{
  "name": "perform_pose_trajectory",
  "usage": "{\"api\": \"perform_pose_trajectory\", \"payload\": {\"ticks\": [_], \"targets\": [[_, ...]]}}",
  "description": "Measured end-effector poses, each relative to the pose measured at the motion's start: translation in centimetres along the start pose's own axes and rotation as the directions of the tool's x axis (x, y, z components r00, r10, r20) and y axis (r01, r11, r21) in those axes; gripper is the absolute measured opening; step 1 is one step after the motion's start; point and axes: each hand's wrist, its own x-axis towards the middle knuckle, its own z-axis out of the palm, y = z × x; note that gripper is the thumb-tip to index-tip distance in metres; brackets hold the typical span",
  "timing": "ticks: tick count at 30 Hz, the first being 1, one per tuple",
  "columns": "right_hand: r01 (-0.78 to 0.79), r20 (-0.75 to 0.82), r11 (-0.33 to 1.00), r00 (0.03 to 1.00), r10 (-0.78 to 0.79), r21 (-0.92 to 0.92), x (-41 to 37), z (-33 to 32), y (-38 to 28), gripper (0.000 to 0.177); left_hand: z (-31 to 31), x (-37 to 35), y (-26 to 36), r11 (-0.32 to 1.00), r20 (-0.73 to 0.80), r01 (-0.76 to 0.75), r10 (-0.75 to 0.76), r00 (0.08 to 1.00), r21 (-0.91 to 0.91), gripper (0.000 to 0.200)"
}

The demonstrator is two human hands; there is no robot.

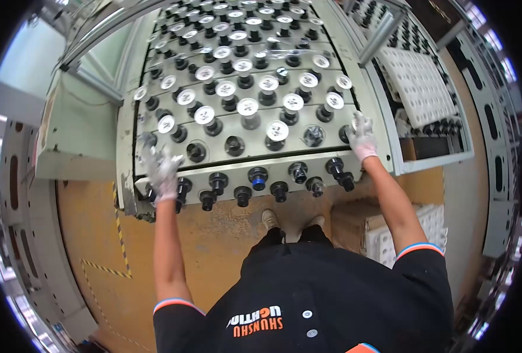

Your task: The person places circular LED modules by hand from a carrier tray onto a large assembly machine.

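My left hand (164, 167), in a thin white glove, is over the front left corner of the slatted conveyor (252, 154). Its fingers are spread, close to a black socket (148, 139) with clear wrapping on it. At the right edge, my gloved right hand (362, 136) has its fingers stretched out beside another black socket (344, 134). Between my hands, the nearest top row has black sockets, including a bare one (234, 145) and one carrying a round white disc (277, 130) with dark marks.
Farther back, many white discs stand on sockets in rows. More black sockets (218, 183) point outward along the conveyor's front end, one with a blue band (258, 178). A white perforated tray (417, 85) leans on the right-hand rack. Cardboard boxes (352, 226) stand on the floor.
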Motion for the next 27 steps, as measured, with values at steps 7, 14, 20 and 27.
{"api": "perform_pose_trajectory", "payload": {"ticks": [7,14,20,27], "targets": [[-0.143,-0.004,0.884,0.987,0.161,0.446,-3.7,-8.4,-3.4,0.071,5.1,3.6,-2.6,0.6,0.288,-0.391,0.265,0.92,0.698,0.071],[0.403,-0.118,0.655,0.893,-0.435,0.639,-3.8,-8.4,-17.8,0.019,7.6,3.9,-3.9,0.4,0.352,-0.473,0.34,0.872,0.785,0.06],[0.708,0.015,0.653,0.675,-0.738,0.267,-1.0,-3.6,-32.7,0.012,7.3,3.6,-3.4,0.479,0.33,-0.417,0.258,0.908,0.773,0.074],[0.645,0.15,0.756,0.741,-0.654,0.114,-2.4,1.6,-35.0,0.017,8.2,4.6,-6.0,0.489,0.301,-0.491,0.418,0.857,0.721,0.059]]}}
